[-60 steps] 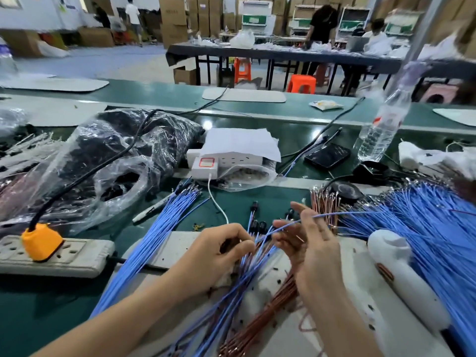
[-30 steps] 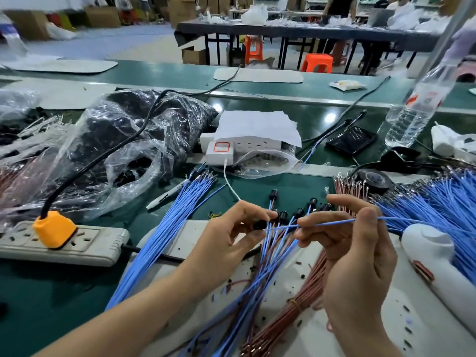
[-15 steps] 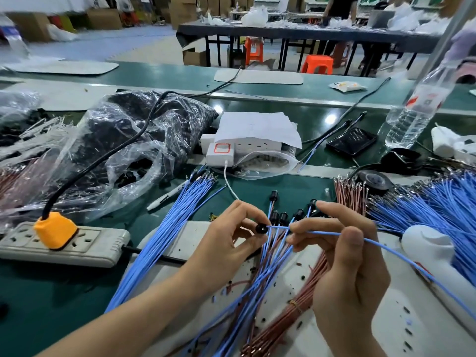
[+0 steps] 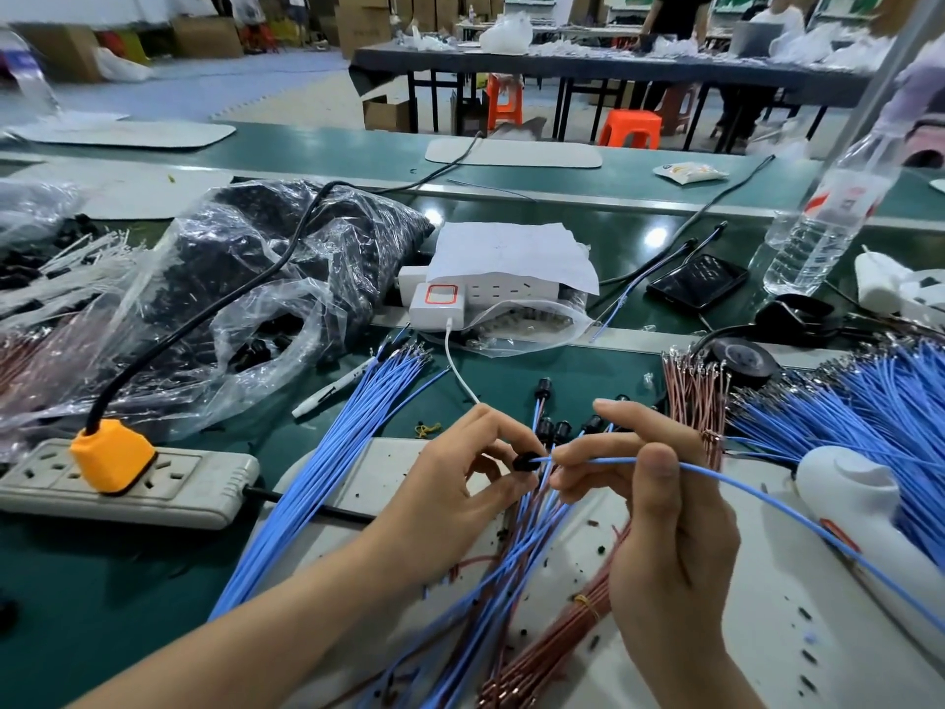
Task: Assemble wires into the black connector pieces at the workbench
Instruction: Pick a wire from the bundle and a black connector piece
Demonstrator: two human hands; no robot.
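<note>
Now touching small black round connector (image 4: 524, 461): thin blue wire (image 4: 608, 459), right hand (image 4: 665, 529) pinching it; left hand (image 4: 450, 498) pinching connector above blue wire bundle (image 4: 532, 534).

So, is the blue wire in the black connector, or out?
At its mouth: the wire end meets the connector, pinched by the left hand; the right hand pinches the wire. How deep, cannot tell.

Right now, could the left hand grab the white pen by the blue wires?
Probably yes. The white pen lies uncovered just beyond the left hand, with nothing across it. But that hand pinches a black connector, so it must let go first.
</note>
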